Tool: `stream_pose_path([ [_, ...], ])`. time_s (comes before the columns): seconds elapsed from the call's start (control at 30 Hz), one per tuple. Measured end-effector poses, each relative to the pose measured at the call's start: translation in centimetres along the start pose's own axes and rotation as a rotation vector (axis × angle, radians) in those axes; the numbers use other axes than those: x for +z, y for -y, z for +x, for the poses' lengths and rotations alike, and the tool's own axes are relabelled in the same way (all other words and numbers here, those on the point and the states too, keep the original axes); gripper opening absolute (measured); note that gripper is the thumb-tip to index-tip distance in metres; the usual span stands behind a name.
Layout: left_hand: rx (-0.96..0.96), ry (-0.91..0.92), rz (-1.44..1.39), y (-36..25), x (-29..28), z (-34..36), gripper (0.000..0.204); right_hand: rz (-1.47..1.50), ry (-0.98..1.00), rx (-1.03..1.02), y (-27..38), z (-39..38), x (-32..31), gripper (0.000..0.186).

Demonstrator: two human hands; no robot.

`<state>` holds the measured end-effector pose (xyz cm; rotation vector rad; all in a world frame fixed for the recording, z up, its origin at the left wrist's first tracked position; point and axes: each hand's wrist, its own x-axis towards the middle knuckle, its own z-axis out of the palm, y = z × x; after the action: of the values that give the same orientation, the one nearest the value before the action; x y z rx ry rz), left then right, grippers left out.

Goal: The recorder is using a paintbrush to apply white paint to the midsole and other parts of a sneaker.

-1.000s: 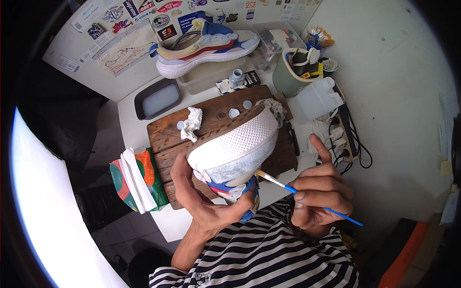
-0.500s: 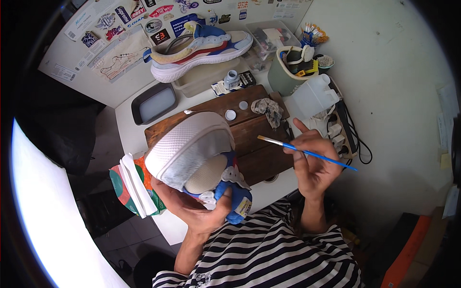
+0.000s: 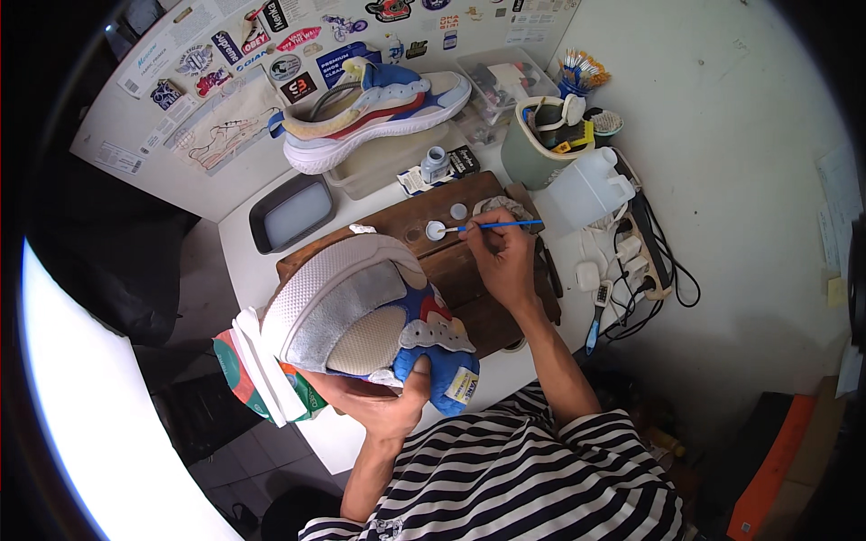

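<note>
the left hand holds a low sneaker with a white textured sole, pale grey fuzzy toe band, cream mesh and blue and red panels, its thumb pressed on the padded blue tongue and its other fingers mostly hidden beneath the shoe. the sneaker is tilted, sole edge toward the upper left, above the near left part of a dark brown wooden plank board on a white table. the right hand pinches a thin paintbrush with a blue handle and silver ferrule between thumb and fingers, over the board; the brush's tip is at a small round white cap, though contact is too small to tell. a second small pale disc lies just beyond the cap, and a crumpled grey stained rag lies partly behind the hand. past the board's far edge stands a small open bottle of grey-blue paint; farther left sits a dark rectangular tray of cloudy liquid. a matching sneaker rests over a clear plastic box at the back.
</note>
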<state>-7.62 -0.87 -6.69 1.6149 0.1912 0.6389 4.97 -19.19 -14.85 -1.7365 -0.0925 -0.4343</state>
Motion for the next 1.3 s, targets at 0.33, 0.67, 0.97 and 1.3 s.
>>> stream_pose_path([
  [0.33, -0.014, 0.023, -0.044, -0.1, 0.3, 0.1, 0.116, -0.098, 0.045, -0.041, 0.3, 0.0, 0.8, 0.008],
  [0.67, -0.014, 0.068, -0.035, -0.1, 0.4, -0.3, 0.124, -0.138, 0.052, -0.034, 0.0, 0.1, 0.7, 0.009],
  [0.97, -0.032, 0.082, -0.109, -0.3, 1.0, -0.5, 0.127, 0.107, -0.052, 0.073, 2.9, -0.4, -0.6, 0.009],
  [1.3, -0.017, 0.153, -0.088, -1.4, 1.5, 1.1, 0.101, 0.402, 0.066, -0.292, 13.8, -3.8, -6.5, 0.013],
])
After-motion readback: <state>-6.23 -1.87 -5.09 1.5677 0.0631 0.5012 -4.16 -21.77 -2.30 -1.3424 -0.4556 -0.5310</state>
